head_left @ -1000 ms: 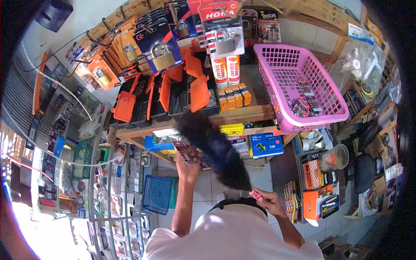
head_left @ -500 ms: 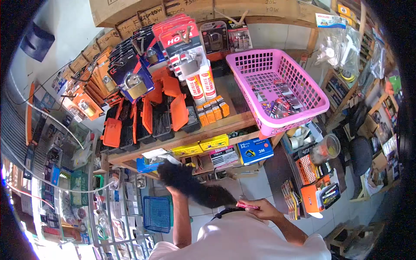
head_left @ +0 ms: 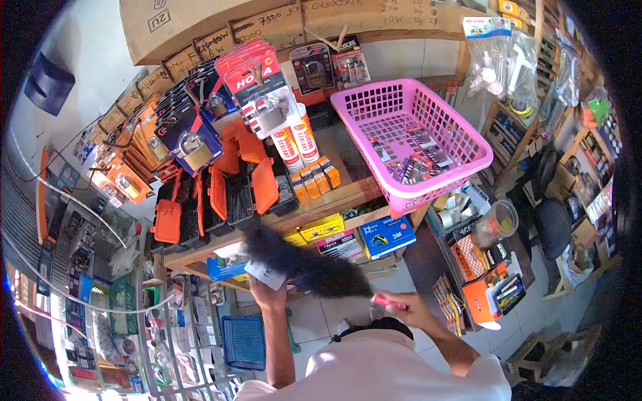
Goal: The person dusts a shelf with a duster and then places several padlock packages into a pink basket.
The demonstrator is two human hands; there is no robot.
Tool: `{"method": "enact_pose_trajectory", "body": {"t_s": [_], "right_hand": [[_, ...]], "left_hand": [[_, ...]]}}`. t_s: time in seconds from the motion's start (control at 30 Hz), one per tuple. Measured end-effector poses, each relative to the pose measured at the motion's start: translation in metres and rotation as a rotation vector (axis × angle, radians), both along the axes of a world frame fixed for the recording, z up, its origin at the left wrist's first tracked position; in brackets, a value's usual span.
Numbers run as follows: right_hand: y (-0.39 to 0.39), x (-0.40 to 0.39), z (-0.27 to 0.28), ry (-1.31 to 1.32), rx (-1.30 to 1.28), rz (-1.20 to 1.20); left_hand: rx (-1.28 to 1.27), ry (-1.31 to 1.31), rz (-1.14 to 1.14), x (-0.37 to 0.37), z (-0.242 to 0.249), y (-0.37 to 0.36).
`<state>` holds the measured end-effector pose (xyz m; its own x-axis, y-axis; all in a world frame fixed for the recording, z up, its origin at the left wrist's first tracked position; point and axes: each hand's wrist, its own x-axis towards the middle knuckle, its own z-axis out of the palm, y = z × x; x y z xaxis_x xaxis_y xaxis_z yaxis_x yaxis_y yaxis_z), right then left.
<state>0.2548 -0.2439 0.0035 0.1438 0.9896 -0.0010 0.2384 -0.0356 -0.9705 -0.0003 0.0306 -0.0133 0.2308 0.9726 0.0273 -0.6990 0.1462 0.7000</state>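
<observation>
My right hand (head_left: 406, 309) is closed around the pink handle of a black feather duster (head_left: 321, 271). The duster's fluffy head points up and left, its tip by the front edge of the wooden shelf (head_left: 348, 199). Below that edge my left hand (head_left: 269, 295) grips a flat whitish packet (head_left: 266, 273), its print too blurred to read. The duster lies across the packet's upper side and hides part of it. Above the duster, on the shelf, stand black boxes with orange lids (head_left: 265, 185).
A pink basket (head_left: 478, 162) with several small packs stands on the shelf's right. Silicone sealant tubes (head_left: 287, 150) and hanging padlock packs (head_left: 194, 148) are at its back and left. Lower down are a blue 3M box (head_left: 388, 236), a blue crate (head_left: 243, 342) and an orange box (head_left: 483, 301).
The duster has swung up toward the shelf edge, and its handle has shifted slightly right. My left hand has risen a little, and the whitish packet in it now shows more clearly.
</observation>
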Motion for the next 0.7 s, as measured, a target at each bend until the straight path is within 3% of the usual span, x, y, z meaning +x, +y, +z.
{"method": "enact_pose_trajectory", "body": {"t_s": [0.03, 0.1, 0.17, 0.23, 0.33, 0.5, 0.53, 0.57, 0.63, 0.7], "right_hand": [[0.003, 0.004, -0.003, 0.017, 0.145, -0.095], [0.014, 0.011, -0.006, -0.016, 0.177, -0.152], [0.038, 0.014, 0.01, 0.261, 0.208, -0.362], [0.061, 0.028, 0.032, 0.45, 0.029, -0.358], [0.105, 0.05, 0.037, 0.544, 0.053, -0.305], [0.155, 0.068, 0.038, 0.752, 0.025, -0.265], [0.158, 0.071, 0.038, 0.746, 0.026, -0.228], [0.161, 0.074, 0.035, 0.74, 0.029, -0.222], [0.162, 0.075, 0.033, 0.672, 0.012, -0.209], [0.153, 0.07, 0.035, 0.616, 0.012, -0.232]], "left_hand": [[-0.14, -0.312, -0.165, -0.002, 0.007, -0.003], [-0.214, -0.293, -0.171, 0.002, 0.016, -0.006], [-0.266, -0.402, -0.241, -0.002, -0.001, 0.003], [-0.327, -0.508, -0.311, -0.002, -0.022, 0.008], [-0.289, -0.532, -0.407, 0.003, -0.031, 0.006], [-0.27, -0.231, -0.222, 0.03, 0.019, -0.016], [-0.102, -0.307, -0.359, 0.029, 0.014, -0.011], [-0.096, -0.313, -0.355, 0.029, 0.015, -0.012], [-0.058, 0.056, -0.256, 0.031, 0.033, -0.023], [-0.061, 0.05, -0.229, 0.029, 0.034, -0.02]]}}
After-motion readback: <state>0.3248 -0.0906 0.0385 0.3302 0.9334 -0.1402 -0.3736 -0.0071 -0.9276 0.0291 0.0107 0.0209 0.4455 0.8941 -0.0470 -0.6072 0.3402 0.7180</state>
